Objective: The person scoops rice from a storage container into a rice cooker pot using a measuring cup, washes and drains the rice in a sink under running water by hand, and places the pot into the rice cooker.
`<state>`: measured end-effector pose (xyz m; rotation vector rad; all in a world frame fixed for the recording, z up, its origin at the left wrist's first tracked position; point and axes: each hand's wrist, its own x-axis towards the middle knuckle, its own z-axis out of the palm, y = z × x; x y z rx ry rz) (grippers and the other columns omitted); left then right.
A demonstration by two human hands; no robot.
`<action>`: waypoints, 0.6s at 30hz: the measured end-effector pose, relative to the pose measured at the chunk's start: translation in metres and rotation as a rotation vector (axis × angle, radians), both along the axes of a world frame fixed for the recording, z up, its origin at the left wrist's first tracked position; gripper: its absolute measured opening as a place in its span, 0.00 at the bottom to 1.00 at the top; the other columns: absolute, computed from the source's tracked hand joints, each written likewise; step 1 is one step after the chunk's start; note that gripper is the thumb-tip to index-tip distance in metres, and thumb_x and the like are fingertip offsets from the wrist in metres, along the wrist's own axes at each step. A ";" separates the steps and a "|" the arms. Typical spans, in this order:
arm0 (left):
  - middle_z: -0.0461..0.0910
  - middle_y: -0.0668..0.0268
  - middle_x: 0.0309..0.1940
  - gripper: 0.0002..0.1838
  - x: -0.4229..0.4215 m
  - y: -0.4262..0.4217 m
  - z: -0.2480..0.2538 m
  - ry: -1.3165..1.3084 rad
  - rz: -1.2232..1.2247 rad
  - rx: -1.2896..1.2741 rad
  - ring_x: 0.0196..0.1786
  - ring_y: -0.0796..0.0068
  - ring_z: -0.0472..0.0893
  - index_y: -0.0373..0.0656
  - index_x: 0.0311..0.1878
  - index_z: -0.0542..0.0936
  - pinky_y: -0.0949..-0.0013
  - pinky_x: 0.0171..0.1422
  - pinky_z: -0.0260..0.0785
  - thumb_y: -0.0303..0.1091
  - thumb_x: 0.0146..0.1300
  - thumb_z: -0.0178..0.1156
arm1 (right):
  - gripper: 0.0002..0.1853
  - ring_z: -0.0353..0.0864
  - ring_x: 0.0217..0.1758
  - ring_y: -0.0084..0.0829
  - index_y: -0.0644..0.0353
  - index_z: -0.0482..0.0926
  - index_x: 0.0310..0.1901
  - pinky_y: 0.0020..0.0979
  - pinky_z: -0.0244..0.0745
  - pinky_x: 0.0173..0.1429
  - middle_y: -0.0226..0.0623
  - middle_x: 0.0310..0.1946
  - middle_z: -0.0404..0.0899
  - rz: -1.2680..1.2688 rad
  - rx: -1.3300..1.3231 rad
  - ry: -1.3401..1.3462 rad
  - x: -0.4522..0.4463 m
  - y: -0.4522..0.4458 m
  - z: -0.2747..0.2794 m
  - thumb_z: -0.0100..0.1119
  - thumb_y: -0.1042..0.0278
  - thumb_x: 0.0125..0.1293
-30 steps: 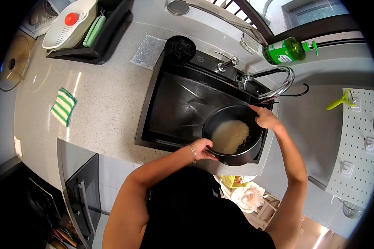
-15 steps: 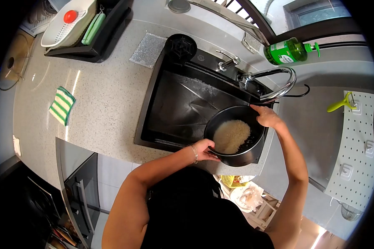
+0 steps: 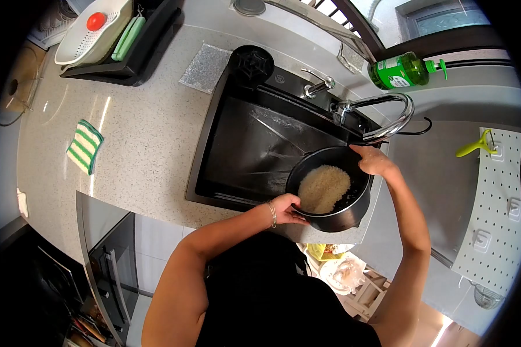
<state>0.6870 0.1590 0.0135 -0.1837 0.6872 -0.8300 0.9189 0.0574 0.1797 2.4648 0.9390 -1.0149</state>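
Note:
A dark pot [image 3: 358,203] tilts toward the sink [image 3: 237,144], over its right end. Pale rice grains [image 3: 324,188] have gathered along the pot's lower left side, and loose grains cling to the dark inner wall. My left hand [image 3: 286,209] grips the near left rim, thumb inside the edge and fingers beneath. At the far right rim, my right hand [image 3: 373,160] is closed on the pot, its index finger stretched along the edge; its other fingers are mostly hidden. The chrome faucet [image 3: 396,124] arches just beyond that hand.
A green soap bottle [image 3: 399,72] lies along the window ledge. On the left counter are a striped cloth [image 3: 85,147] and a black rack [image 3: 134,72] holding a white colander [image 3: 78,43]. A perforated board [image 3: 489,231] stands at right.
Less cloudy water shows in the pot, and the rice surface is more exposed. Both hands keep their hold, with the pot almost in the same place.

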 end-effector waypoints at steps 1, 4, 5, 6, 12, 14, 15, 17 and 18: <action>0.65 0.36 0.52 0.23 0.000 -0.001 -0.001 -0.002 0.001 -0.010 0.57 0.37 0.65 0.18 0.49 0.64 0.41 0.65 0.54 0.21 0.47 0.44 | 0.30 0.70 0.56 0.45 0.60 0.66 0.59 0.37 0.64 0.60 0.51 0.51 0.71 0.001 0.002 0.004 0.001 -0.001 -0.001 0.42 0.76 0.48; 0.65 0.36 0.52 0.23 0.001 -0.001 -0.001 0.001 -0.012 -0.019 0.57 0.37 0.65 0.18 0.49 0.64 0.42 0.66 0.55 0.21 0.48 0.44 | 0.29 0.70 0.56 0.45 0.60 0.66 0.59 0.37 0.64 0.60 0.51 0.52 0.71 -0.001 -0.007 0.012 0.003 -0.002 -0.002 0.42 0.76 0.49; 0.65 0.36 0.52 0.23 0.001 0.000 0.000 0.004 -0.020 -0.018 0.57 0.37 0.65 0.17 0.49 0.64 0.42 0.66 0.55 0.22 0.48 0.44 | 0.29 0.70 0.56 0.44 0.60 0.66 0.59 0.37 0.64 0.60 0.51 0.52 0.71 -0.003 -0.012 0.014 0.004 -0.002 -0.003 0.42 0.76 0.49; 0.65 0.36 0.52 0.23 0.002 0.000 0.000 0.001 -0.022 -0.014 0.57 0.37 0.65 0.18 0.49 0.63 0.42 0.66 0.55 0.22 0.48 0.44 | 0.29 0.70 0.56 0.44 0.60 0.66 0.59 0.37 0.64 0.60 0.51 0.52 0.71 -0.001 -0.018 0.014 0.004 -0.002 -0.002 0.42 0.76 0.50; 0.65 0.36 0.51 0.23 0.003 -0.002 -0.003 -0.020 -0.008 -0.019 0.57 0.38 0.65 0.18 0.50 0.63 0.42 0.65 0.56 0.22 0.48 0.44 | 0.28 0.69 0.57 0.44 0.60 0.66 0.59 0.36 0.64 0.60 0.50 0.53 0.70 0.006 -0.052 0.017 0.005 0.000 0.001 0.41 0.75 0.51; 0.65 0.37 0.51 0.24 0.003 -0.002 -0.002 -0.037 -0.009 -0.024 0.57 0.38 0.66 0.18 0.50 0.63 0.42 0.65 0.56 0.22 0.48 0.44 | 0.28 0.69 0.57 0.44 0.60 0.66 0.59 0.36 0.64 0.60 0.50 0.53 0.70 0.004 -0.062 0.015 0.004 0.002 0.002 0.41 0.74 0.51; 0.65 0.37 0.51 0.23 0.003 -0.001 -0.001 -0.032 -0.012 -0.017 0.57 0.38 0.66 0.18 0.50 0.63 0.42 0.65 0.56 0.22 0.48 0.44 | 0.28 0.69 0.57 0.44 0.60 0.66 0.59 0.37 0.64 0.60 0.50 0.53 0.70 0.007 -0.072 0.014 0.004 0.003 0.003 0.41 0.74 0.51; 0.66 0.37 0.51 0.23 0.004 0.000 0.003 -0.023 -0.019 -0.004 0.57 0.38 0.66 0.18 0.49 0.63 0.42 0.65 0.56 0.21 0.48 0.44 | 0.29 0.70 0.57 0.44 0.61 0.65 0.59 0.37 0.65 0.60 0.50 0.53 0.71 0.013 -0.090 0.011 0.003 0.005 0.006 0.41 0.74 0.51; 0.66 0.37 0.51 0.22 0.005 0.000 0.002 -0.022 -0.026 -0.005 0.57 0.38 0.66 0.18 0.49 0.63 0.43 0.65 0.56 0.21 0.48 0.44 | 0.29 0.70 0.56 0.44 0.60 0.65 0.59 0.37 0.65 0.60 0.50 0.53 0.71 0.017 -0.093 0.012 0.003 0.005 0.005 0.41 0.74 0.51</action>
